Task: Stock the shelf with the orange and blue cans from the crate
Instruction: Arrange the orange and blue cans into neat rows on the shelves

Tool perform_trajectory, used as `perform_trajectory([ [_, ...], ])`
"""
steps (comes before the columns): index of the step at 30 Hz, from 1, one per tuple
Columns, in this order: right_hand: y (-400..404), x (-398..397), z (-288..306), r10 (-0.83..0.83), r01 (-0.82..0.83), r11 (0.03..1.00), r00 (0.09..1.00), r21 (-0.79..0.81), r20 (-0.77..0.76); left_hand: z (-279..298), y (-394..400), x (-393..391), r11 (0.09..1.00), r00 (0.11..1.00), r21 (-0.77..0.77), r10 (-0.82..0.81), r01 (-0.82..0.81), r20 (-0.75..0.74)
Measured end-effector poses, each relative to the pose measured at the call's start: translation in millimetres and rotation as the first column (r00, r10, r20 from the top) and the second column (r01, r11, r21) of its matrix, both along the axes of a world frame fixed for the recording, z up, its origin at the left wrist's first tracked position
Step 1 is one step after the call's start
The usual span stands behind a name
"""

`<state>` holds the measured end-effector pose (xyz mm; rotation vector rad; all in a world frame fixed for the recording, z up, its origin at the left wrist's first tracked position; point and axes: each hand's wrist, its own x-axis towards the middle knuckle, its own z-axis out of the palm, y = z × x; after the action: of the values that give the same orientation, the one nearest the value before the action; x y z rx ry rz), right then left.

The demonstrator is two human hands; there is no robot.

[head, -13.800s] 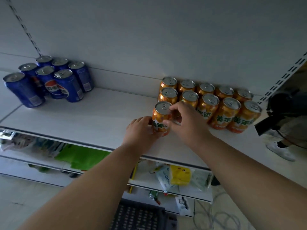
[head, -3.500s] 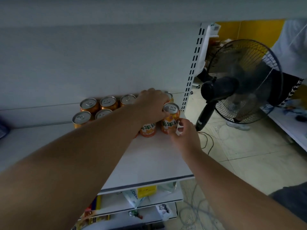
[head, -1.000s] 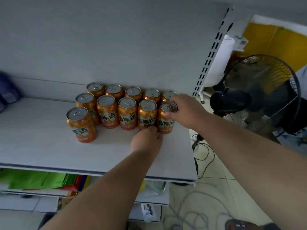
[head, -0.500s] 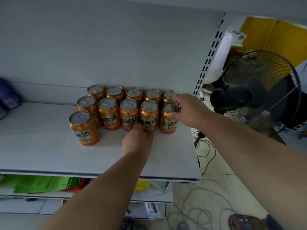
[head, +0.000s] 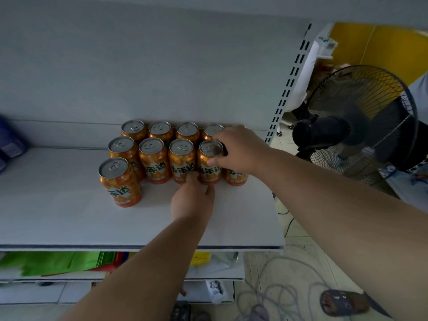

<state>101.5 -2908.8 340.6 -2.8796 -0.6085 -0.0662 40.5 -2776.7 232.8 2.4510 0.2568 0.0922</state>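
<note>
- The orange cans (head: 154, 158) stand upright in tight rows in the centre of the frame, at the back of the white shelf (head: 69, 216), against the back panel. I think they are packed like this to save room and to show the labels to the front.
- The right hand (head: 240, 149) reaches in from the right and curls over the top of one middle-row can (head: 209, 162), thumb on its front rim and fingers behind it. It seems to turn or steady this can.
- The left hand (head: 193, 200), lower centre, lies low on the shelf and its fingertips touch the bases of the middle-row cans. Whether it pinches one or only pushes, I cannot tell.
- One can (head: 119, 181) stands alone in front, at the left of the group, and begins a third row.
- The cans are smooth metal cylinders with grey lids and pull tabs; the shelf is flat and matt.
- Blurred blue shapes (head: 10, 144) at the left edge are probably the blue cans.
- A black fan (head: 361, 121) with a wire cage stands at the right, and cables (head: 278, 288) lie on the floor tiles.
</note>
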Motion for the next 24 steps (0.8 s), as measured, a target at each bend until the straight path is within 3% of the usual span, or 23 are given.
perform_trajectory([
  [3, 6.5, 7.4, -4.2, -0.027, 0.027, 0.998, 1.000, -0.048, 0.013, -0.5, 3.8, 0.3, 0.999, 0.999, 0.017, -0.035, 0.035, 0.004],
  [19, 0.2, 3.9, -8.8, -0.072, 0.071, 0.997, 0.997, 0.010, 0.040, -2.1, 12.8, 0.9, 0.993, 0.993, 0.001, -0.115, 0.115, 0.010],
  [24, 4.7, 6.2, -5.5, -0.033, 0.034, 0.999, 0.997, -0.015, 0.064, -5.0, 31.1, -3.4, 0.997, 0.998, -0.064, -0.047, 0.050, 0.036],
])
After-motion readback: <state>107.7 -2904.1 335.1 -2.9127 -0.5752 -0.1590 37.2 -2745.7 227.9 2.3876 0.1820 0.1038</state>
